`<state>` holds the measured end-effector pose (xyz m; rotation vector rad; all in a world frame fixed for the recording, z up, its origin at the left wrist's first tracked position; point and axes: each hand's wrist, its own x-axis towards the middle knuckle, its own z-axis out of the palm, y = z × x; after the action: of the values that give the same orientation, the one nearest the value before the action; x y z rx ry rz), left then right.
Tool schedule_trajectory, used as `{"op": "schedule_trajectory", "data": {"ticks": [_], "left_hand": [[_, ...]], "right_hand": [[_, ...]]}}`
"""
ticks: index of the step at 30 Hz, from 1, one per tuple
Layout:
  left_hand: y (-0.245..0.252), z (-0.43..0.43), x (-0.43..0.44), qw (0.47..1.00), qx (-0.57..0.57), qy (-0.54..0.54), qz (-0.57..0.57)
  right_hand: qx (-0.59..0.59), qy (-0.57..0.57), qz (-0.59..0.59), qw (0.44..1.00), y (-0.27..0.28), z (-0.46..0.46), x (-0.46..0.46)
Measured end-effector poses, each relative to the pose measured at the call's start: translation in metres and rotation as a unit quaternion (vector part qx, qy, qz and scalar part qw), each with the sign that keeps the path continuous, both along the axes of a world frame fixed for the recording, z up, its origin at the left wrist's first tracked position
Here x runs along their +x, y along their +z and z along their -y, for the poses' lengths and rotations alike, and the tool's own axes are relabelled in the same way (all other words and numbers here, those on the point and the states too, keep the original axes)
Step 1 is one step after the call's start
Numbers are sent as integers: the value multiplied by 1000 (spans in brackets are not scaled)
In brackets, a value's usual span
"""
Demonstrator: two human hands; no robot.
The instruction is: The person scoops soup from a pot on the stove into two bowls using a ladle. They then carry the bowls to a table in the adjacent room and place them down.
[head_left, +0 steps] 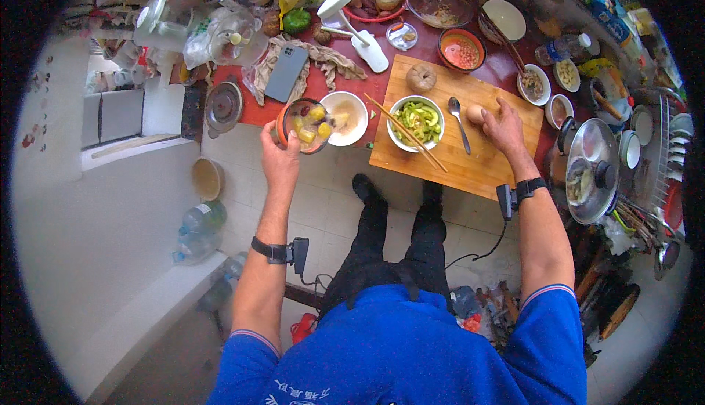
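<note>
My left hand (pixel 281 149) grips the rim of an orange-and-black bowl (pixel 282 124) filled with yellow chunks and a dark red piece in liquid. This bowl is tilted against or just over a white bowl (pixel 352 136) with pale liquid in it. My right hand (pixel 504 127) is above the wooden cutting board (pixel 484 176), fingers spread, its thumb side at a brown egg (pixel 474 113). Left of the egg lies a metal spoon (pixel 459 124). A white bowl of sliced green vegetables (pixel 416 123) stands on the board, with wooden chopsticks (pixel 407 134) across it.
A round brown bun-like item (pixel 421 77) sits at the board's back. Behind are an orange bowl of beans (pixel 461 51), a white stand (pixel 370 52) and a phone (pixel 286 74) on cloth. Small bowls (pixel 533 84) and a lidded pot (pixel 590 171) stand at right; a round lid (pixel 223 106) at left.
</note>
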<state>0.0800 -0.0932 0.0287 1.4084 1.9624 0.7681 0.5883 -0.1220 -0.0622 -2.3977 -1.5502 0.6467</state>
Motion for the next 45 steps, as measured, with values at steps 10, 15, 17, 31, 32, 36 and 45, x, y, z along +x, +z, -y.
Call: {"op": "schedule_trajectory", "data": {"ticks": [10, 15, 17, 31, 32, 36, 45], "left_hand": [[-9, -18, 4, 998, 32, -29, -39], [-12, -22, 9, 997, 38, -49, -51], [-8, -24, 13, 996, 21, -53, -69], [19, -34, 49, 910, 123, -136, -371], [20, -33, 53, 907, 121, -136, -379], [24, -25, 70, 902, 139, -129, -387], [55, -1, 103, 895, 171, -86, -403]], "right_hand": [[40, -17, -29, 999, 8, 4, 9], [58, -9, -22, 998, 16, 14, 13], [29, -27, -21, 999, 16, 17, 13], [97, -51, -124, 986, 13, 21, 1], [94, -57, -128, 986, 13, 23, 1], [127, -67, -171, 975, 11, 27, 5], [138, -32, -219, 965, 39, 47, 7]]}}
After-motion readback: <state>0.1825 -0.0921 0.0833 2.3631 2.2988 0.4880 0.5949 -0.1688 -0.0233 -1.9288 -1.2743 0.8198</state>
